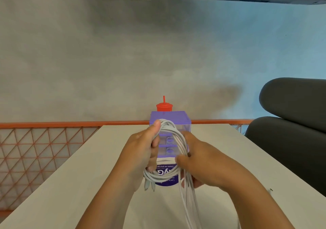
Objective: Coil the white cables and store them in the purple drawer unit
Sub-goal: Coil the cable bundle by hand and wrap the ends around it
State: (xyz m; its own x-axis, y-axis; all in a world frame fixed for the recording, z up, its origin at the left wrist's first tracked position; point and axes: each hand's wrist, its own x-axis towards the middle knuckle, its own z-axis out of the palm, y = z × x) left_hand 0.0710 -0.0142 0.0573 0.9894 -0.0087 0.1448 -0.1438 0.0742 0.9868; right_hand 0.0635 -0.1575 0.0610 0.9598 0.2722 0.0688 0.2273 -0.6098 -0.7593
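A bundle of white cables is looped into a tall coil in front of me, above the table. My left hand grips the coil's left side, thumb pressed near its top. My right hand grips the coil's right side low down, and loose strands hang from it toward the bottom edge. Two plug ends dangle at the coil's lower left. Behind the coil stands the purple drawer unit, its clear drawers partly hidden by the cables and my hands.
A white and purple printed container lies on the white table just before the drawer unit. A red cup with a straw stands behind the unit. An orange mesh railing runs at left, dark cushions at right.
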